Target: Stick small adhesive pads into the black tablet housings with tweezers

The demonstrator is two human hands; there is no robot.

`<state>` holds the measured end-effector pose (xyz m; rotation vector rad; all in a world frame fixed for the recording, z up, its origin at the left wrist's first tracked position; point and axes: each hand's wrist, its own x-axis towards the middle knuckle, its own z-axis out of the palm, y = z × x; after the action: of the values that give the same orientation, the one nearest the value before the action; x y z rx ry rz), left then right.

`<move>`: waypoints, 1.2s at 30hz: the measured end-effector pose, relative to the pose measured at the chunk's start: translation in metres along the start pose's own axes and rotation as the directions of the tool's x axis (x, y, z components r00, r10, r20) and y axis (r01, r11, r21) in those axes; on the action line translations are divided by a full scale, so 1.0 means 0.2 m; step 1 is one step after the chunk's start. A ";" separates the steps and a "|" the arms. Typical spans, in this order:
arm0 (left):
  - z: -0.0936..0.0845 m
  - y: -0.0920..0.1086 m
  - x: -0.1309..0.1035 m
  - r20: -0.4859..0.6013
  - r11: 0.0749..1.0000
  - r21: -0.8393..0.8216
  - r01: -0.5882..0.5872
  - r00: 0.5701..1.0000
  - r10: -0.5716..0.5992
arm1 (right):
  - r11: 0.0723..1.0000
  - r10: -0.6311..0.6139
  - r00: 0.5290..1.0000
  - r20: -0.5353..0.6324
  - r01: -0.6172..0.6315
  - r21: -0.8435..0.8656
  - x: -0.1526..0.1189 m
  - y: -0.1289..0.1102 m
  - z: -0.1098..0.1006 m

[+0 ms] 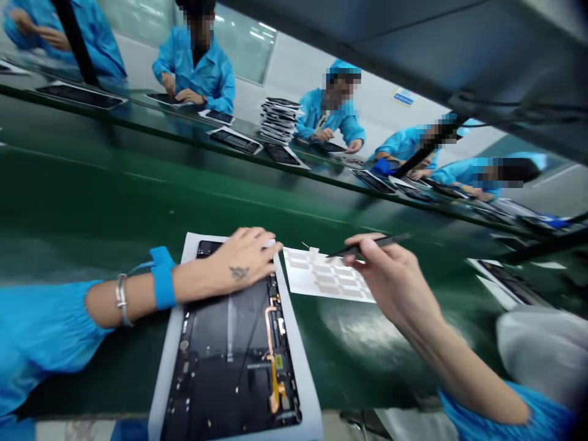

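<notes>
An opened tablet housing (pixel 229 349) with dark inner parts and an orange flex cable lies on a white sheet (pixel 307 392) in front of me. My left hand (pixel 248 260) rests across its upper end, palm down with fingers stretched out. Something whitish shows at one fingertip. My right hand (pixel 386 269) pinches black tweezers (pixel 356 248), their tips pointing left over a white sheet of adhesive pieces (pixel 340 283). A small pale piece (pixel 314 253) stands up near the tips; whether they grip it I cannot tell.
The green bench (pixel 114 202) runs across. Another tablet housing (pixel 505 282) lies at the right. Across the bench several co-workers in blue handle tablet parts, beside a stack of panels (pixel 279 119). A dark shelf (pixel 367 37) hangs overhead, with a slanted post (pixel 432 147).
</notes>
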<state>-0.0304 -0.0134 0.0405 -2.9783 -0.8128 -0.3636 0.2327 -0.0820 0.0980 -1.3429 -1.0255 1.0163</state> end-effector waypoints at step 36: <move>-0.01 -0.13 -0.26 -0.246 1.000 0.004 -0.031 0.969 0.031 | 0.964 0.262 0.925 0.276 -0.238 -0.119 0.22 0.25 0.47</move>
<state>-0.0875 -0.0163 0.0302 -2.8619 -0.7375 -0.7132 0.1537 -0.0168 0.0463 -1.4471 -1.1421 1.4084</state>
